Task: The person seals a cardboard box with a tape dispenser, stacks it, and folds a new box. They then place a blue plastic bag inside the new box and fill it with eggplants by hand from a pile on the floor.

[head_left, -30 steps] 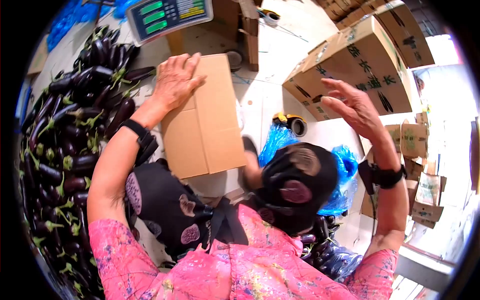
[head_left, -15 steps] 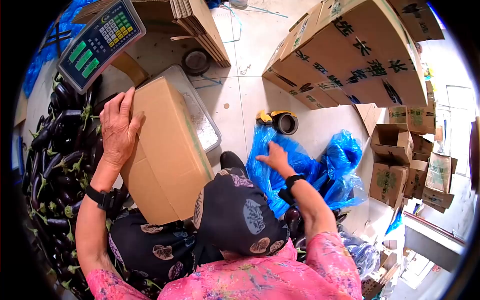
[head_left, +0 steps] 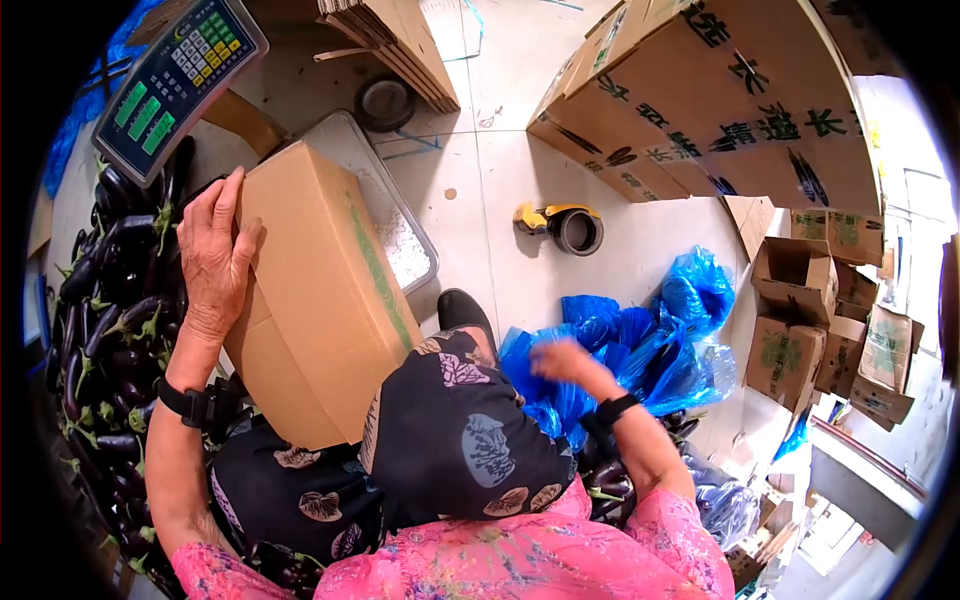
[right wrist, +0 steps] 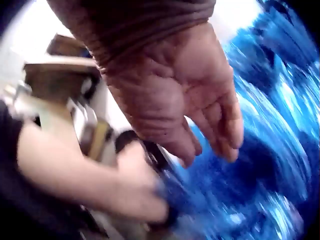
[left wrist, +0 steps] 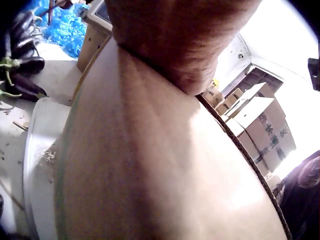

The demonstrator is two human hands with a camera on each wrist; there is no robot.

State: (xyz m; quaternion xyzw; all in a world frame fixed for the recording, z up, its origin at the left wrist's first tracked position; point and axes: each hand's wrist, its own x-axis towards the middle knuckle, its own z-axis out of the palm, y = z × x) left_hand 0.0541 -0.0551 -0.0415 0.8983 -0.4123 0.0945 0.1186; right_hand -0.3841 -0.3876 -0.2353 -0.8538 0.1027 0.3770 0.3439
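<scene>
The left hand (head_left: 213, 262) lies flat, fingers straight, on the far end of the tilted cardboard box (head_left: 318, 300) against the knee. The right hand (head_left: 562, 360), fingers relaxed, hovers over blue plastic bags (head_left: 640, 345) on the floor.

Plain brown box (head_left: 320, 300), crinkled blue bags (head_left: 640, 340), purple eggplants (head_left: 110, 300)

The right hand (head_left: 562, 360) is blurred above the blue bags (head_left: 640, 345); the carton (head_left: 310, 290) hides the left palm.
</scene>
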